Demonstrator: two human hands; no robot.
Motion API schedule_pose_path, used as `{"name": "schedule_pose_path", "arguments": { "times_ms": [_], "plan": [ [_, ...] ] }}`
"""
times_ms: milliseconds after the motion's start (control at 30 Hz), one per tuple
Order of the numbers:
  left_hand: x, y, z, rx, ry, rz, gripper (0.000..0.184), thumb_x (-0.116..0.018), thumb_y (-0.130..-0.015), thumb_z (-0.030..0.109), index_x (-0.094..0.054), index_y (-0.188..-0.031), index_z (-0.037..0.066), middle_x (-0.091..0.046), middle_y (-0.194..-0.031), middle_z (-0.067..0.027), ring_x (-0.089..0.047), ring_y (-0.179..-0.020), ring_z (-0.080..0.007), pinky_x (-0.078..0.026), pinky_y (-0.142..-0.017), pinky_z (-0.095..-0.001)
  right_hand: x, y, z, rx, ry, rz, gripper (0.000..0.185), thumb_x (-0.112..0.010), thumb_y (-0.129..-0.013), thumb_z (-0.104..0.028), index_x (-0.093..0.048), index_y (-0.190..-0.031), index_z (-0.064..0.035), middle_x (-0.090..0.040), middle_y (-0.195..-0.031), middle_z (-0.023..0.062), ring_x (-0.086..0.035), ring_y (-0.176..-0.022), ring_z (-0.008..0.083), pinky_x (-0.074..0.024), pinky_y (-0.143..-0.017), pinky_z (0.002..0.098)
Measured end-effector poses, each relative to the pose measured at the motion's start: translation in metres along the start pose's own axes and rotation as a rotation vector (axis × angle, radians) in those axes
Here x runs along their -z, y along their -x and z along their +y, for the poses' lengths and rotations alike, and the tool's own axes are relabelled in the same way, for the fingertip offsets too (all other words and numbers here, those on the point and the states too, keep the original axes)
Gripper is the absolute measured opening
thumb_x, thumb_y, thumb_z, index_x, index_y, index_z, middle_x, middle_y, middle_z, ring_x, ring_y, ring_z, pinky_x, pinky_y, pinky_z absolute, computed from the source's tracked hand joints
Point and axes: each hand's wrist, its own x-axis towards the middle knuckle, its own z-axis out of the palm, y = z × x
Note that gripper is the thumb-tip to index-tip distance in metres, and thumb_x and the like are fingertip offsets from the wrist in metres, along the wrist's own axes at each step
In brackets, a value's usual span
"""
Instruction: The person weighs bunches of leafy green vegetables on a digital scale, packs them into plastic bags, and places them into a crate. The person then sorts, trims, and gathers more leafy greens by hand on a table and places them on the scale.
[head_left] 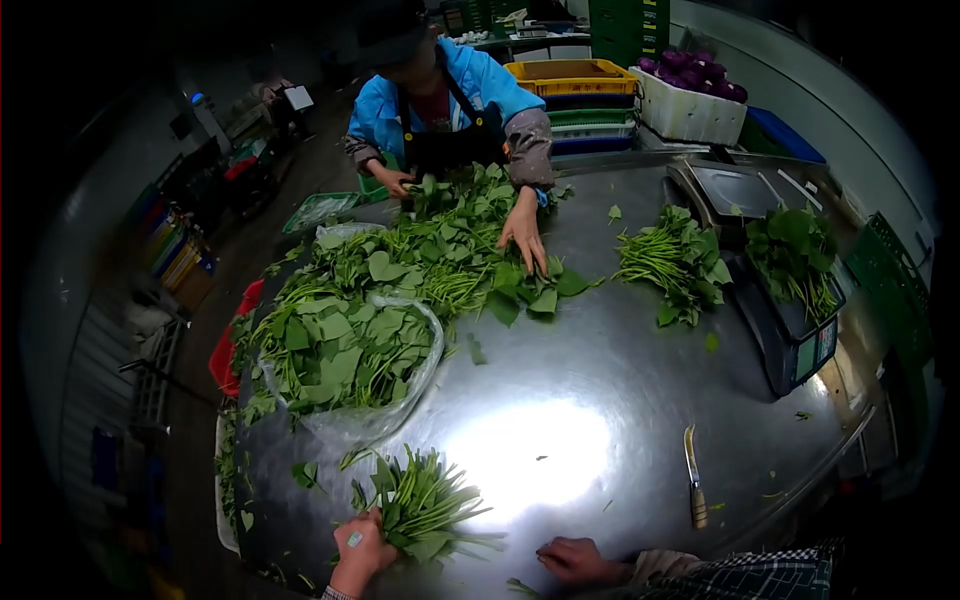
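Observation:
Near the front edge of the metal table, my left hand (362, 550) is closed around a bunch of leafy greens (425, 505), its cut stems fanned to the right. My right hand (578, 560) is low over the table to the right of the bunch, fingers curled, with nothing visible in them. A small curved knife (692, 475) with a wooden handle lies farther right. Beyond my left hand, loose greens fill an open clear plastic bag (425, 370), which merges into a large heap of greens (400, 255).
Across the metal table (600, 370) a co-worker in blue reaches into the heap. Another bunch (670, 262) lies at right beside a scale (790, 350) with greens on it. Behind stand stacked crates (570, 75) and a white foam box (690, 108) of purple vegetables.

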Motion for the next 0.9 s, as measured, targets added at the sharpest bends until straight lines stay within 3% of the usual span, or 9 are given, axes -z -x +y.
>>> {"name": "schedule_pose_path", "arguments": {
  "times_ms": [333,433,500,567,633,700,800,867,900],
  "plan": [
    [0.016,-0.002,0.038,-0.198,0.035,0.085,0.043,-0.074,-0.055,0.026,-0.056,-0.089,0.007,-0.063,-0.081,-0.0132,-0.063,-0.071,-0.0336,-0.050,-0.063,-0.0429,-0.006,0.008,0.013,0.038,0.078,-0.007,0.010,-0.068,-0.081,-0.012,-0.065,-0.090,-0.0071,-0.062,-0.076,0.0081,-0.062,-0.064,0.0265,-0.0496,-0.054,0.0332],
    [0.004,-0.003,0.042,-0.205,0.006,-0.039,0.033,-0.072,-0.057,0.024,-0.059,-0.084,0.008,-0.063,-0.078,-0.0134,-0.062,-0.068,-0.0357,-0.049,-0.061,-0.0442,-0.011,0.005,0.015,0.062,0.067,0.019,0.009,-0.068,-0.081,-0.012,-0.065,-0.089,-0.0073,-0.062,-0.075,0.0081,-0.061,-0.063,0.0268,-0.0488,-0.053,0.0339],
    [-0.057,-0.003,-0.025,-0.224,-0.304,-0.049,0.011,-0.067,-0.063,0.020,-0.063,-0.070,0.012,-0.066,-0.072,-0.0115,-0.065,-0.066,-0.0312,-0.047,-0.053,-0.0451,-0.008,0.012,0.018,0.058,0.046,0.020,0.009,-0.068,-0.081,-0.012,-0.065,-0.088,-0.0073,-0.061,-0.075,0.0082,-0.061,-0.062,0.0269,-0.0483,-0.053,0.0343],
    [0.003,-0.002,-0.040,-0.011,-0.381,-0.096,0.017,-0.069,-0.061,0.019,-0.063,-0.074,0.010,-0.065,-0.071,-0.0115,-0.066,-0.067,-0.0294,-0.046,-0.053,-0.0414,-0.011,0.009,0.019,0.042,0.006,0.044,0.008,-0.068,-0.081,-0.012,-0.065,-0.087,-0.0073,-0.061,-0.074,0.0086,-0.061,-0.061,0.0270,-0.0479,-0.052,0.0346],
    [0.036,0.010,-0.051,0.053,-0.512,0.109,0.034,-0.072,-0.057,0.017,-0.059,-0.085,0.004,-0.062,-0.075,-0.0133,-0.062,-0.070,-0.0316,-0.048,-0.059,-0.0435,-0.013,0.008,0.013,0.043,0.051,0.051,0.008,-0.068,-0.081,-0.012,-0.065,-0.087,-0.0075,-0.061,-0.074,0.0087,-0.061,-0.062,0.0269,-0.0479,-0.053,0.0344],
    [0.061,0.014,-0.042,0.083,-0.406,0.097,0.037,-0.072,-0.055,0.016,-0.058,-0.087,0.004,-0.062,-0.080,-0.0135,-0.061,-0.075,-0.0325,-0.049,-0.062,-0.0453,-0.010,0.003,0.012,0.052,0.095,0.012,0.009,-0.068,-0.081,-0.012,-0.065,-0.088,-0.0076,-0.061,-0.074,0.0087,-0.061,-0.063,0.0268,-0.0481,-0.053,0.0342],
    [0.077,0.009,-0.015,-0.009,-0.198,0.124,0.041,-0.073,-0.053,0.017,-0.058,-0.090,0.006,-0.061,-0.080,-0.0117,-0.061,-0.078,-0.0328,-0.049,-0.065,-0.0449,-0.004,0.004,0.007,0.010,0.106,-0.071,0.010,-0.064,-0.083,-0.015,-0.064,-0.090,-0.0076,-0.061,-0.078,0.0098,-0.060,-0.067,0.0290,-0.0483,-0.057,0.0369],
    [0.073,-0.001,0.002,-0.199,-0.129,0.097,0.044,-0.073,-0.054,0.018,-0.059,-0.094,0.008,-0.061,-0.081,-0.0105,-0.060,-0.078,-0.0325,-0.050,-0.064,-0.0441,0.002,0.004,-0.002,-0.043,0.049,-0.093,0.015,-0.057,-0.088,-0.021,-0.062,-0.093,-0.0076,-0.061,-0.083,0.0124,-0.059,-0.074,0.0334,-0.0484,-0.063,0.0424],
    [0.071,-0.006,0.012,-0.291,-0.091,0.086,0.045,-0.072,-0.054,0.019,-0.059,-0.096,0.009,-0.061,-0.081,-0.0099,-0.060,-0.077,-0.0324,-0.050,-0.064,-0.0438,0.002,0.006,-0.001,-0.005,0.061,-0.071,0.013,-0.060,-0.087,-0.018,-0.063,-0.093,-0.0071,-0.062,-0.081,0.0110,-0.060,-0.070,0.0294,-0.0485,-0.060,0.0385]
  ]
}}
